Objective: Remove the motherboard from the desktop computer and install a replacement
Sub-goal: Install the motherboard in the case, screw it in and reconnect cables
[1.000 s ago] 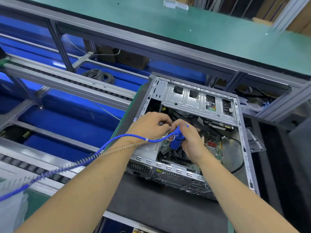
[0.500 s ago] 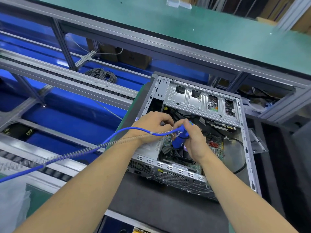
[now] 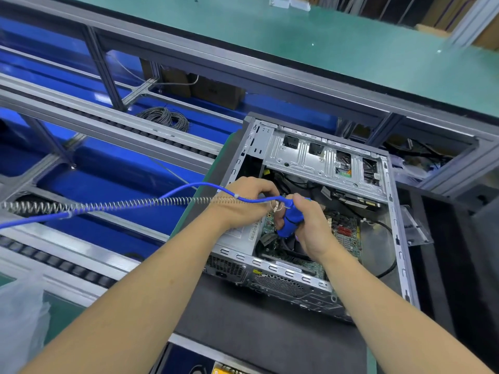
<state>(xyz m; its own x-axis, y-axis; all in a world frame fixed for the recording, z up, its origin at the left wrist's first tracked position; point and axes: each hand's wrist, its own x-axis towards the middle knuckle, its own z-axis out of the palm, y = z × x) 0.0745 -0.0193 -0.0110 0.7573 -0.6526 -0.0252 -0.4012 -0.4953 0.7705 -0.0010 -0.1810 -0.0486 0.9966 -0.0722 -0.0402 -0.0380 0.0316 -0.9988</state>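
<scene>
- Head view, centre of the frame: my right hand (image 3: 310, 228) was curled round the blue electric screwdriver (image 3: 290, 221), held tip-down over the motherboard (image 3: 347, 234), I judged so as to reach a mounting screw from above.
- My left hand (image 3: 244, 205) sat just beside it, fingers curled in at the top of the tool; whether they pinched the tool or something small by it, I could not tell. It looked like a steadying hold.
- The blue cable (image 3: 186, 188) and a coiled cord (image 3: 129, 205) ran off to the left edge of the frame, across my left wrist.
- The motherboard lay inside the open desktop case (image 3: 393, 211), right of centre, not yet out.
- The case rested on a dark mat (image 3: 243, 314). Above it ran a green workbench (image 3: 337, 36); on the left were conveyor rails (image 3: 108, 122) over blue flooring, with a wire bundle (image 3: 164, 117).
</scene>
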